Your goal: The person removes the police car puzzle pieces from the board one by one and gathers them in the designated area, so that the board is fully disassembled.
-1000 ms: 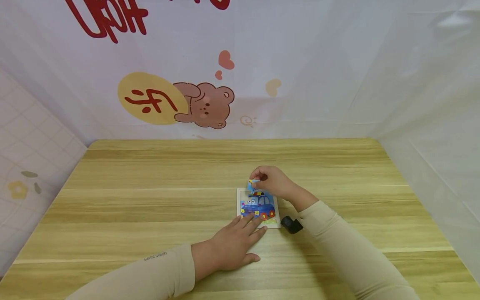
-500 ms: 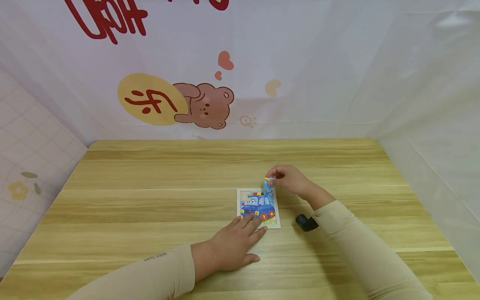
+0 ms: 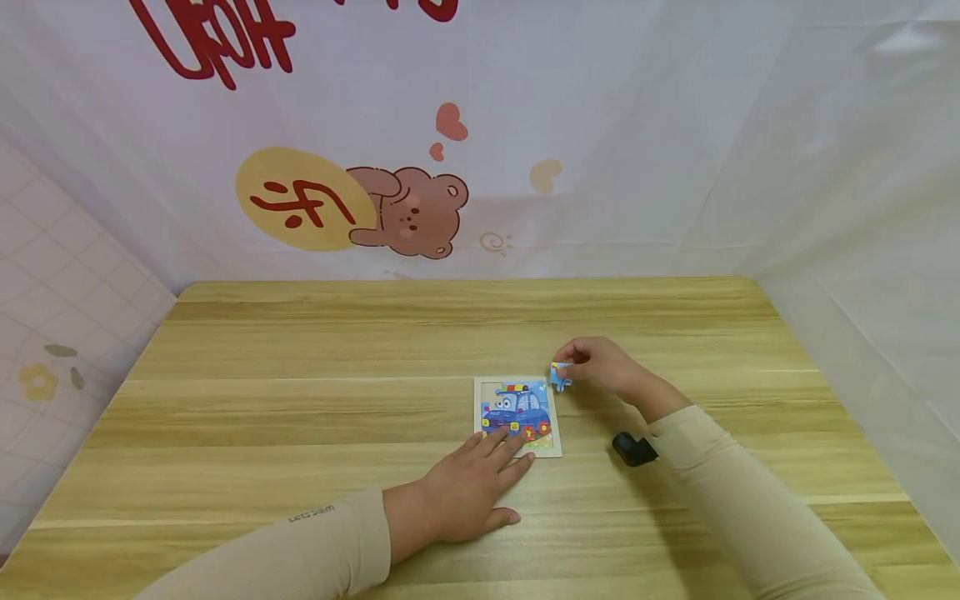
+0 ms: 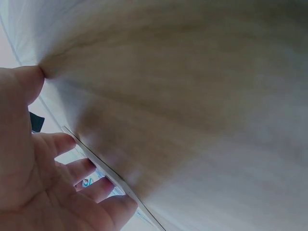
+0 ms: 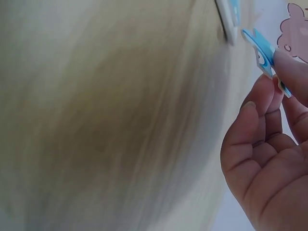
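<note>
A small framed jigsaw puzzle (image 3: 477, 408) with a blue cartoon car lies flat on the table; bare backing shows at its upper left. My left hand (image 3: 465, 492) rests with spread, straight fingers over the puzzle's near edge, covering part of the picture. In the left wrist view, the fingertips touch the frame's thin edge (image 4: 108, 172). Just off the puzzle's upper right corner, my right hand (image 3: 603, 367) pinches a blue jigsaw piece (image 3: 559, 377) between thumb and fingers. The right wrist view shows this piece (image 5: 261, 50) tilted, raised and apart from the frame (image 5: 226, 21).
The wood-grain table (image 3: 315, 358) extends around the puzzle. A printed cloth backdrop (image 3: 637, 167) with a bear hangs behind the far edge, and pale sheets flank both sides. A black device (image 3: 633, 450) sits by the right wrist.
My right hand has carried the pinched piece rightward, from above the puzzle's top left to beyond its right corner, uncovering the upper picture. The left hand has stayed in place.
</note>
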Motion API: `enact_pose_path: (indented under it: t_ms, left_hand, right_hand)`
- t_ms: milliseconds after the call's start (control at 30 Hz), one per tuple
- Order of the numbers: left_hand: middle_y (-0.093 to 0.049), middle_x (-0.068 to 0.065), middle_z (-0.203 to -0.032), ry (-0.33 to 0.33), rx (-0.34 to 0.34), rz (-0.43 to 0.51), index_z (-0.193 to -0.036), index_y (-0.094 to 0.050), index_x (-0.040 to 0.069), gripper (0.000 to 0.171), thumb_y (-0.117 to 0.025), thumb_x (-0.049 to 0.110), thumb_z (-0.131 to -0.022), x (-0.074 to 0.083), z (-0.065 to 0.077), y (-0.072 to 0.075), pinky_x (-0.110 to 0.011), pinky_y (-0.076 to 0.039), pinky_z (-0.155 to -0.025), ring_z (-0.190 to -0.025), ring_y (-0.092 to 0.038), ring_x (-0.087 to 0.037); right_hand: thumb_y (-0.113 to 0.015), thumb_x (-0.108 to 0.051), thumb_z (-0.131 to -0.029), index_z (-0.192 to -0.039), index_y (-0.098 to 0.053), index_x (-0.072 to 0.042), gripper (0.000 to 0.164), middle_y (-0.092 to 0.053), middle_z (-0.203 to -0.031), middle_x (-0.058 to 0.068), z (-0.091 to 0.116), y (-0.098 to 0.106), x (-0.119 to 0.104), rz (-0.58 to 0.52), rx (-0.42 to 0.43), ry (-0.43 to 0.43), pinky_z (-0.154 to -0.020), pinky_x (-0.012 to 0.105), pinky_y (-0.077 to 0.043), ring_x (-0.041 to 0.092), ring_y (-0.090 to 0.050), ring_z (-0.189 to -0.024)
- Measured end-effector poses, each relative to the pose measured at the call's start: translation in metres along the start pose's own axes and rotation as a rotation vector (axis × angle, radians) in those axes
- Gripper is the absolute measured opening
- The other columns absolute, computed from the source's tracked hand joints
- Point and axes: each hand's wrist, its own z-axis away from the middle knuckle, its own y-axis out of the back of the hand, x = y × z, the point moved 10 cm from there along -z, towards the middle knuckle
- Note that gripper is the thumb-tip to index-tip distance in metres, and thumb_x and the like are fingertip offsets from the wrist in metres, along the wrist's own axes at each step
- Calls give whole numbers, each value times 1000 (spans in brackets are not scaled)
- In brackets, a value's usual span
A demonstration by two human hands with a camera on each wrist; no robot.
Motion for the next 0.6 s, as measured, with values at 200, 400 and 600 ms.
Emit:
enact_pose_path:
  t_ms: [200, 400, 600]
  left_hand:
    - [-24, -5, -158, -4, 12, -9, -151, -35, 19, 67, -43, 57, -97, 0, 0, 0, -42, -32, -112, -144, -25, -26]
    - [-24, -5, -159, -5, 14, -8, -151, -34, 19, 67, -42, 57, -97, 0, 0, 0, -43, -31, -112, -145, -24, -26]
    - [-21, -5, -160, 3, -13, 8, -152, -31, 19, 67, -40, 57, -97, -1, -1, -2, -43, -29, -113, -146, -21, -26]
  right_hand:
    - [-66, -10, -91, -103, -66, 1, 17, -60, -88, 5, 2, 0, 8, 32, -31, -10, -75, 29, -45, 18, -51, -82]
    - [-64, -8, -92, -105, -66, 4, 17, -63, -88, 6, 7, 1, 14, 10, -66, -25, -73, 29, -47, 16, -53, -80]
    - [-64, -8, -92, -106, -65, 6, 20, -66, -91, 7, 8, 0, 18, 23, -84, -21, -74, 29, -48, 13, -55, -80]
